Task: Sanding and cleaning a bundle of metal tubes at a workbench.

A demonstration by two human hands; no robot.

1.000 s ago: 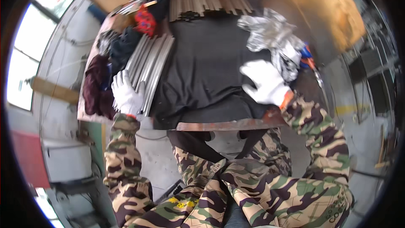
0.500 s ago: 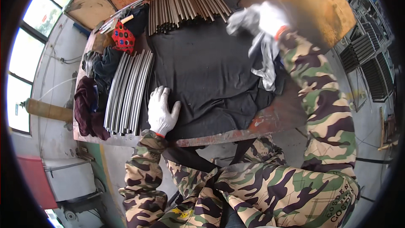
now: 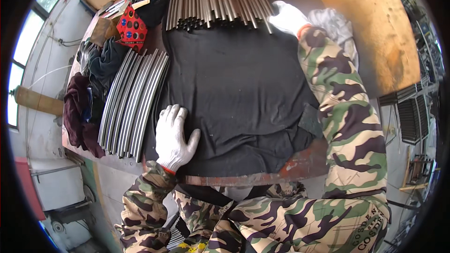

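Observation:
My left hand (image 3: 174,137), in a white knit glove, lies flat with fingers stretched out on the black cloth (image 3: 234,84) that covers the table. Just left of it, a row of shiny metal tubes (image 3: 133,103) lies side by side. At the back, my right hand (image 3: 288,18), gloved too, reaches to the right end of a pile of darker metal tubes (image 3: 211,2). Its fingertips are at the outermost tube; whether they close round it I cannot tell. A crumpled light grey cloth (image 3: 335,26) lies beyond my right forearm, partly hidden by it.
At the left are a red patterned box (image 3: 131,28), a dark rag (image 3: 105,58) and a maroon cloth (image 3: 77,103). A wooden board (image 3: 370,23) stands along the right back side. The table's worn front edge (image 3: 253,177) runs before me. A gas cylinder (image 3: 40,101) is past the left side.
My right hand has let go of the grey cloth, which now lies at the right, and has moved left to the tube pile. My left hand stays flat. The whole view has shifted slightly.

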